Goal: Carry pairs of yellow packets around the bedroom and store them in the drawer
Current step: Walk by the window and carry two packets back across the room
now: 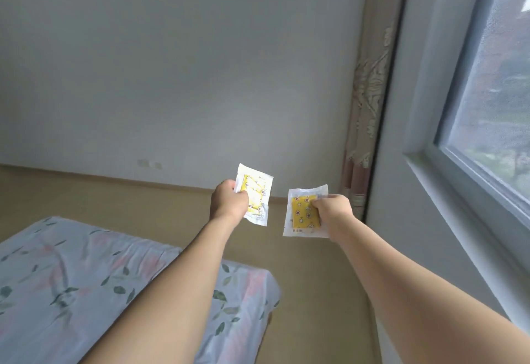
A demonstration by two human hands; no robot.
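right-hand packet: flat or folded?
Flat. The right hand pinches the yellow packet by its right edge; all of its clear border shows, unfolded.

Head-worn view looks forward, downward, toward wall (172, 76).

Bed (86, 292) lower left, window (493, 91) right, curtain (370, 105) in the corner beside it. Left-hand packet (256, 194) just left of right-hand packet (304, 214), apart, above floor (114, 194).

A bed covered in a pale blue sheet printed with green leaves and pink blooms (86, 286) fills the lower left. Tan flooring (114, 194) runs to a plain white wall (172, 62). A beige patterned curtain (370, 91) hangs in the corner, beside a grey-framed glass window (493, 105) at right.
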